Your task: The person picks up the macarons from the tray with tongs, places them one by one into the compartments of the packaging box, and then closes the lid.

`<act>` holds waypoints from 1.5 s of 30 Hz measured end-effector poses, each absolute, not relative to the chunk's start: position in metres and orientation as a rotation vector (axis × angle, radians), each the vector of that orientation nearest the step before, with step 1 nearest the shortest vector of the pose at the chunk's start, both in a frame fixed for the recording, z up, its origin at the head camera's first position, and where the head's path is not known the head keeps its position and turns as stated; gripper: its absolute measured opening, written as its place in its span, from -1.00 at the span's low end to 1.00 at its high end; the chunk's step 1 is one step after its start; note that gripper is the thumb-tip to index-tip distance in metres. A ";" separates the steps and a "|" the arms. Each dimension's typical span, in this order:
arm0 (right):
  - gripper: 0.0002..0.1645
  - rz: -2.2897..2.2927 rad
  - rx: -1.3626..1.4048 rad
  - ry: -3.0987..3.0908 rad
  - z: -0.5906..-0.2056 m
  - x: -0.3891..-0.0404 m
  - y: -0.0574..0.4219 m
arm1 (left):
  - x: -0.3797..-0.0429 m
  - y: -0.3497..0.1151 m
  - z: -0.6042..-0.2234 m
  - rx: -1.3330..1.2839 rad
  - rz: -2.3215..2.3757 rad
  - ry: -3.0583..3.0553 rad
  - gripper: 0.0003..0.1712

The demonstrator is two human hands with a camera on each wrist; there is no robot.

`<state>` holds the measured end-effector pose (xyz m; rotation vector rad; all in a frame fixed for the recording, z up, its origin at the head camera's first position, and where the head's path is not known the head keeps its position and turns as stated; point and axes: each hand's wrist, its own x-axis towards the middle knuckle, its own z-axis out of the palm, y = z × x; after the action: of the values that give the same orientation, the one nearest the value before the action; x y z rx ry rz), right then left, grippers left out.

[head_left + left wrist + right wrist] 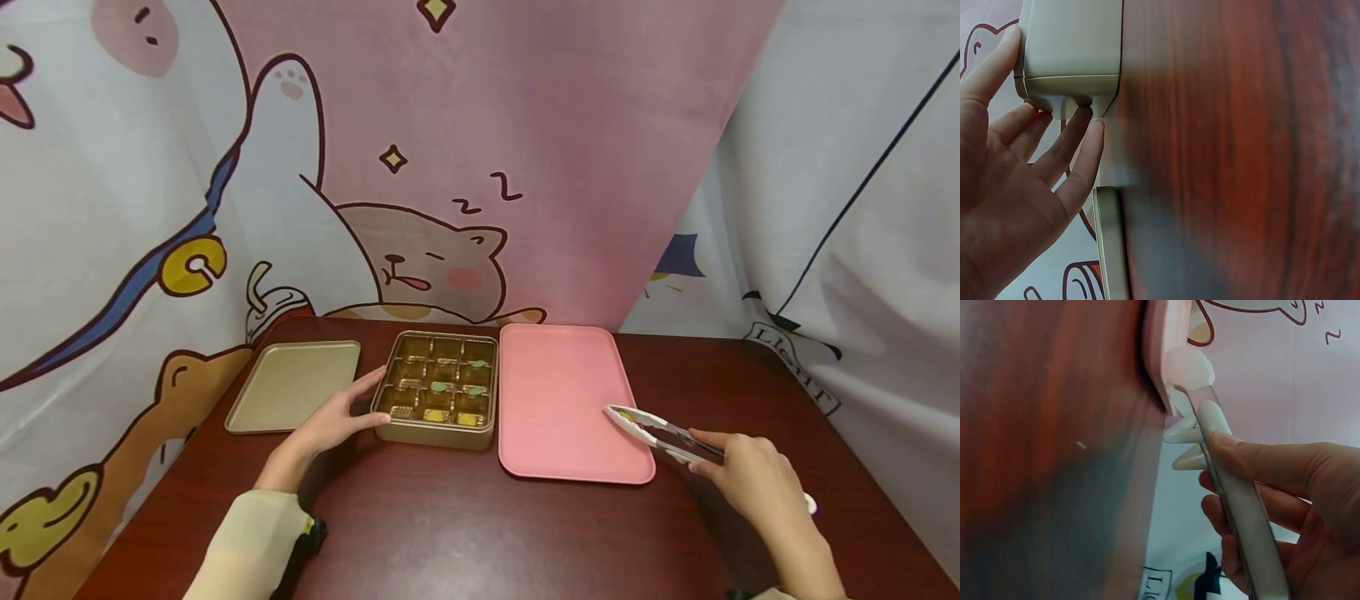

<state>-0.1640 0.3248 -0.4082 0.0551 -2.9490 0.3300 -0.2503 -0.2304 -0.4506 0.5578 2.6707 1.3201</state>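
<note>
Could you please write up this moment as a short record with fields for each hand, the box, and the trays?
left hand: left hand rests straight fingers against the gold box, at its left wall
right hand: right hand grips white tongs, tips over the pink tray
box: open, gridded compartments, several holding small pieces
lid: gold lid lies left of the box
surface: dark wooden table

On the pink cartoon curtain (570,167), three dark "z" marks sit at twelve o'clock over the sleeping cat (427,267); the white curtain (847,250) at three o'clock bears black lettering starting "Li", the rest unreadable
</note>
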 end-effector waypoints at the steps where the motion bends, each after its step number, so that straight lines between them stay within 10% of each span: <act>1: -0.44 0.337 0.068 -2.935 -0.410 -0.164 0.324 | -0.251 -0.230 -0.451 0.561 1.323 2.669 -0.04; 45: -0.47 0.559 0.332 -2.790 -0.387 -0.191 0.248 | -0.251 -0.229 -0.450 0.558 1.333 2.660 -0.03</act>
<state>-0.1907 0.2477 -0.3873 0.3323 -2.7900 0.5587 -0.2509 -0.2292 -0.4502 0.5584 2.6600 1.3334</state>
